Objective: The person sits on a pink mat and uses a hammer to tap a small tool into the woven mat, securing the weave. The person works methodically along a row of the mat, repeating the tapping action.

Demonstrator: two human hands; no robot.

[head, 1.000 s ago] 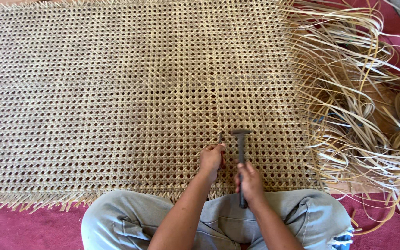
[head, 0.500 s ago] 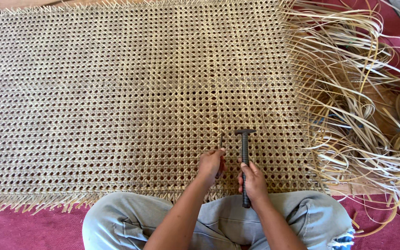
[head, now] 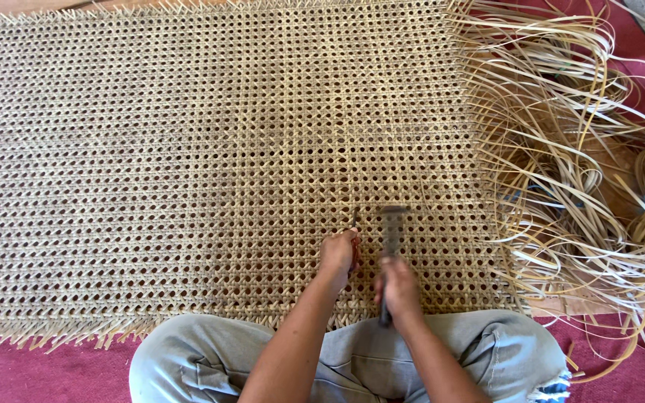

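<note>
Our right hand (head: 399,287) fingers wrapped shut on a hammer (head: 391,250), head blurred just ahead | our left hand (head: 339,252) fingers pinched on a thin spike (head: 354,218) standing on the mat (head: 188,149) | loose cane strips (head: 584,172) well right of both hands

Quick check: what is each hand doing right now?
Left hand: closed on a thin dark metal spike set against the woven cane sheet.
Right hand: closed on a dark hammer.
</note>
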